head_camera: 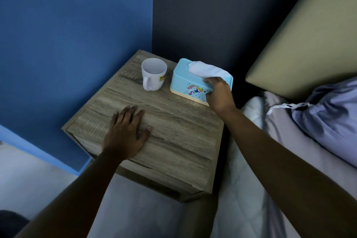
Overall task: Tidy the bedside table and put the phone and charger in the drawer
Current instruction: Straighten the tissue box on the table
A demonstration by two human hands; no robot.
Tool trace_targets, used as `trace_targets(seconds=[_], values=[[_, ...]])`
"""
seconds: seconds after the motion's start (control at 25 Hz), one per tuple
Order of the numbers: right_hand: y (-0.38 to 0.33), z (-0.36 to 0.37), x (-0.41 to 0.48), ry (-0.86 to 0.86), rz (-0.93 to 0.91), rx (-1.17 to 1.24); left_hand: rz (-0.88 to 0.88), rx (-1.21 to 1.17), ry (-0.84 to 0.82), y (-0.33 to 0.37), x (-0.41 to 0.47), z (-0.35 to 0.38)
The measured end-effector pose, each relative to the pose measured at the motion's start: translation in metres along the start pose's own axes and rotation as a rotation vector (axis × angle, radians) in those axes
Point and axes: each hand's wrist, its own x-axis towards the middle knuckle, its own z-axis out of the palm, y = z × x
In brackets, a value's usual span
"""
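The wooden bedside table (170, 137) stands in the corner by the bed. At its back right sits a light blue tissue box (186, 79) with cartoon stickers and a white tissue (204, 69) sticking out of the top. My right hand (219, 92) grips the box's near right end, fingers over its top edge. A white mug (153, 73) stands upright at the back left, handle toward me. My left hand (126, 133) lies flat on the tabletop, palm down, fingers spread. No phone or charger is visible. The drawer front is hidden below the table's near edge.
Blue wall (67, 44) on the left and dark wall (202, 15) behind the table. The bed with a beige headboard (309, 35), a lilac pillow (328, 118) and a white mattress cover (251, 179) runs along the right side. Pale floor (29, 176) lies at lower left.
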Motion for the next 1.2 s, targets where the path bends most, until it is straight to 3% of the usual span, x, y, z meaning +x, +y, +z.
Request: trace_targets(seconds=[0.28, 0.52, 0.84, 1.08, 1.2], values=[[-0.023, 0.025, -0.048, 0.087, -0.076, 0.012, -0.006, 0.005, 0.007, 0.000, -0.001, 0.001], [-0.032, 0.085, -0.105, -0.217, 0.174, -0.177, -0.019, -0.011, -0.014, 0.006, 0.002, 0.005], [-0.035, 0.082, -0.108, -0.224, 0.182, -0.191, -0.036, -0.058, -0.035, 0.014, 0.002, -0.009], [-0.040, 0.083, -0.106, -0.193, 0.167, -0.209, -0.165, -0.142, 0.310, 0.027, 0.104, -0.076], [-0.040, 0.085, -0.104, -0.167, 0.158, -0.216, -0.252, -0.028, 0.133, 0.042, 0.164, -0.090]])
